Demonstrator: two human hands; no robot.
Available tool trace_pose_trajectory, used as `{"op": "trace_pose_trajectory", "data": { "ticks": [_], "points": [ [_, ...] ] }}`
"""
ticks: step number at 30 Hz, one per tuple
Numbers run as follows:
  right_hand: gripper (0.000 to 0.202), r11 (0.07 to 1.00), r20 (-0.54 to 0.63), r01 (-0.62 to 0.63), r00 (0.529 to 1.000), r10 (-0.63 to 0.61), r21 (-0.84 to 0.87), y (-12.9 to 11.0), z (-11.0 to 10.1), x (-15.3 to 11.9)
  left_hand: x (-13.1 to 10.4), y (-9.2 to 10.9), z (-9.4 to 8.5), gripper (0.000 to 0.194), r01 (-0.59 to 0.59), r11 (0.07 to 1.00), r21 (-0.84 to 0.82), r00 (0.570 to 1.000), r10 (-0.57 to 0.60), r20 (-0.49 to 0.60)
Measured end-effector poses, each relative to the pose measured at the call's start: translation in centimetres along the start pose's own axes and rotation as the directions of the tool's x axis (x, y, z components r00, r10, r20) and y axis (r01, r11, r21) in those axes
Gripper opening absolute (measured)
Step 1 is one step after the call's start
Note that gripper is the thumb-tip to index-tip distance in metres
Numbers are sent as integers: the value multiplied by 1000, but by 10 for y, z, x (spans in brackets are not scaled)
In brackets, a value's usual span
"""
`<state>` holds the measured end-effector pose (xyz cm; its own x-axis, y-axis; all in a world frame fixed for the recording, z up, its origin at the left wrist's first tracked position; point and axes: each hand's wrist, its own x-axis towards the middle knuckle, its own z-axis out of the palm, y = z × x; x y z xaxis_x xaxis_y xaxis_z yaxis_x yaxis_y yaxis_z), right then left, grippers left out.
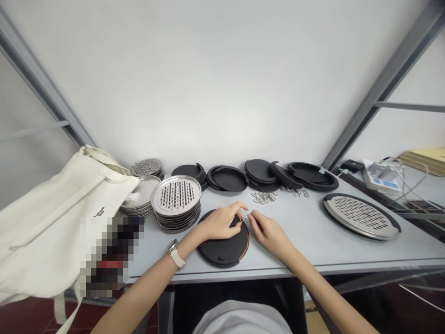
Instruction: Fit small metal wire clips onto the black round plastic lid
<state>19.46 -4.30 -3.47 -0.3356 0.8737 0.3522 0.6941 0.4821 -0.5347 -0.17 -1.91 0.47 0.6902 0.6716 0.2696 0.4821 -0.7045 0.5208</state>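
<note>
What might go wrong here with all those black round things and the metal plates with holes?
The small shiny piece at the left hand's fingertips is tiny, so it might slip and get lost. The black disc under that hand lies near the table's front edge, so a push could slide it off. The tall stack of metal plates is close to the left arm, so a bump might topple it.

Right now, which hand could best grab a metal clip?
Probably the right hand: it is nearer the clip pile. The left hand is over the black disc, a tiny metal piece by its fingers.
</note>
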Motion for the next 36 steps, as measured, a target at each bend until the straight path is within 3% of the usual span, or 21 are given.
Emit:
{"op": "trace_pose_trajectory", "data": {
  "ticks": [3,8,11,19,24,36],
  "points": [
    [25,999,-63,-52,997,52,9,0,0,0,0,1,1,42,-5,997,75,999,7,-36],
    [27,992,-102,-109,988,115,56,-1,-3,1,-2,4,2,17,141,933,330,989,-120,-83],
    [26,990,-80,-117,989,123,74,-1,-3,1,-4,6,1,19,100,903,417,995,-83,-58],
    [27,995,-18,-66,998,67,79,1,0,2,-4,11,0,14,-52,888,457,998,35,46],
    [25,995,127,11,992,-24,99,-2,0,1,-5,11,0,16,-36,877,480,999,14,49],
    [25,996,164,19,986,-33,89,-4,-1,-1,-5,16,-3,20,33,876,481,997,-59,40]
  ]
}}
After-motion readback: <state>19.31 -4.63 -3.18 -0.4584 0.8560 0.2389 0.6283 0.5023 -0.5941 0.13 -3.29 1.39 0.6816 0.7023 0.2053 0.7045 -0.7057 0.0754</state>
